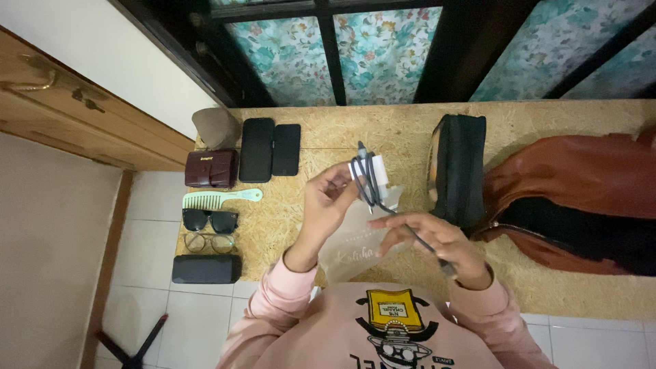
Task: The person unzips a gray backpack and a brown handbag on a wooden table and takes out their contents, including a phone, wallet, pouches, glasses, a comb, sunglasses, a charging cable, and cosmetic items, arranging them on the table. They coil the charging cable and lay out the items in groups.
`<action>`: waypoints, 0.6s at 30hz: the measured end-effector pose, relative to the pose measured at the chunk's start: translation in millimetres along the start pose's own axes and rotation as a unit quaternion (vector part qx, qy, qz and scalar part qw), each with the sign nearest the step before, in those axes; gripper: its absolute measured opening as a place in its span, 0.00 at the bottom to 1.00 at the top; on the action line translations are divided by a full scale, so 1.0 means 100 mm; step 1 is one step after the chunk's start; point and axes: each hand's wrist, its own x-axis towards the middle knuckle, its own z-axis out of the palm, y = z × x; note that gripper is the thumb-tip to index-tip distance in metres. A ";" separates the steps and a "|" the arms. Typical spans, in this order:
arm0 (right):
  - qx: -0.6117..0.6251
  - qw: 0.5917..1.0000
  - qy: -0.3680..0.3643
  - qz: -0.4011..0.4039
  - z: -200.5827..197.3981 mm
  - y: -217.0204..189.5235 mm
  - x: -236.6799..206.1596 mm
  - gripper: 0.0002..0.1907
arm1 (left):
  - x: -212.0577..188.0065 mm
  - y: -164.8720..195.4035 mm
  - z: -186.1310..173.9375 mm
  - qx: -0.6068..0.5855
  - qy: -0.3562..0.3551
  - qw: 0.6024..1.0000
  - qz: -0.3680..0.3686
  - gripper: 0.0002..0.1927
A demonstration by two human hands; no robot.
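My left hand holds up a white charger block with a grey cable coiled around it, above the wooden board. My right hand pinches the loose end of that cable, which trails down toward my wrist. A clear plastic pouch lies under both hands on the board. Pink sleeves cover both forearms.
A black pouch stands right of the hands, beside an open brown leather bag. On the left lie two dark phones, a maroon wallet, a green comb, sunglasses, clear glasses and a black case.
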 end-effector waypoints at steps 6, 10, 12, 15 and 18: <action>0.044 0.997 0.047 0.038 -0.04 0.03 -0.07 0.28 | -0.06 0.03 0.06 0.013 -0.030 0.999 -0.004 0.16; -0.243 0.962 0.126 0.000 -0.11 0.16 -0.08 0.20 | -0.09 0.08 0.07 0.087 -0.071 0.993 -0.021 0.16; -0.378 0.898 0.221 0.044 -0.10 0.13 -0.08 0.19 | -0.10 0.09 0.07 0.080 -0.085 0.993 -0.025 0.17; -0.546 0.800 0.243 -0.043 -0.05 0.01 -0.02 0.15 | -0.12 0.08 0.05 0.057 -0.101 0.993 -0.017 0.18; -0.348 0.885 0.296 -0.092 0.09 -0.01 0.13 0.12 | -0.13 0.05 0.05 0.035 -0.098 0.995 -0.013 0.18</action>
